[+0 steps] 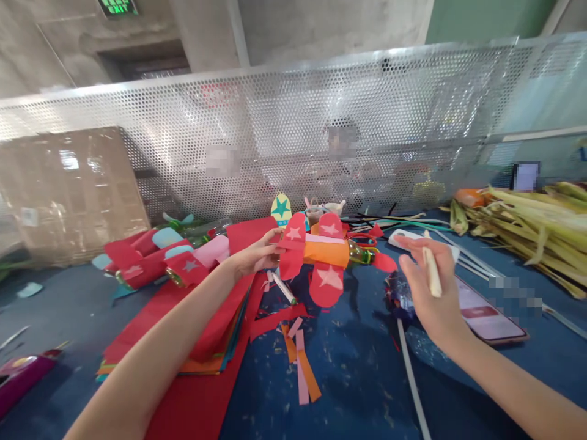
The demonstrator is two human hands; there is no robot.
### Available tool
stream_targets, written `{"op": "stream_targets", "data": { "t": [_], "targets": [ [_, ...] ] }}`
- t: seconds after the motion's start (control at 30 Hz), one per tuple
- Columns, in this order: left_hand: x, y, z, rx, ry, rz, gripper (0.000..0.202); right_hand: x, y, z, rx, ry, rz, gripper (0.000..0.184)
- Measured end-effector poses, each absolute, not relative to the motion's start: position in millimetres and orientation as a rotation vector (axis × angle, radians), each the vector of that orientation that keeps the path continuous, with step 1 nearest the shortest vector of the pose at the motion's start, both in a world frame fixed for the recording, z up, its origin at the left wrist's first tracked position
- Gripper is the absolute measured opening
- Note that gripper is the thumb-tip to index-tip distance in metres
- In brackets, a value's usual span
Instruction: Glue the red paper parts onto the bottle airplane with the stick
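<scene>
My left hand [262, 250] grips the tail end of a toy plane [323, 252] made from a green glass bottle. Orange paper wraps the bottle, with red rounded paper pieces bearing pale stars and a red paper piece at the neck. The plane lies sideways above the table, its neck toward the right. My right hand [433, 305], to the right of the neck, is closed around a short cream-coloured stick [431, 272], whose exact kind I cannot make out. Below the plane lie a white pen [284, 288] and orange and pink paper strips [302, 366].
Coloured paper sheets [183, 324] lie left of centre, with more paper-covered bottles [147, 263] behind. A phone [495, 315] lies beside my right hand. Corn husks [536, 232] are heaped at right. A purple tool [27, 379] is at lower left; a perforated metal panel [284, 134] stands behind.
</scene>
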State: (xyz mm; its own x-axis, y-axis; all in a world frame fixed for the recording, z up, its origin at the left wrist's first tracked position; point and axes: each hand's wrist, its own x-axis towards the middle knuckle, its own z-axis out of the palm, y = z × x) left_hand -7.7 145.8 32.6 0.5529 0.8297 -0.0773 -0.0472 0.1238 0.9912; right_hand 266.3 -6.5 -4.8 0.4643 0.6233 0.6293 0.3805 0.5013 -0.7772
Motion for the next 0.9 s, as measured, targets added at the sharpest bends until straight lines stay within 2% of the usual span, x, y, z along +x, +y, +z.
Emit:
{"op": "stream_targets", "data": {
  "t": [0.07,0.13,0.2,0.37,0.47,0.67,0.9],
  "targets": [
    [2.4,142.1,27.7,1.278,0.773,0.755,0.055,263.1,-13.0,-2.7,-1.073,-1.264,0.173,0.016],
    [15.1,134.5,21.7,1.261,0.771,0.769,0.056,258.1,-19.5,-5.6,-1.028,-1.412,0.197,0.026],
    [28.3,124.3,14.0,1.247,0.767,0.756,0.056,253.1,-25.1,-11.2,-0.982,-1.557,0.224,0.026],
    [49.0,101.4,-5.9,1.372,0.720,0.771,0.053,245.1,-33.0,-14.0,-1.049,-1.696,0.248,0.009],
    [51.0,95.6,-10.4,1.469,0.724,0.778,0.059,241.1,-32.3,-9.6,-1.085,-1.818,0.246,0.006],
    [51.6,95.1,-9.2,1.530,0.701,0.765,0.045,238.1,-27.9,-15.5,-1.210,-1.765,0.385,0.009],
    [52.3,95.0,-8.2,1.503,0.650,0.763,0.043,240.6,-30.0,-13.0,-1.223,-1.823,0.348,0.004]
  ]
}}
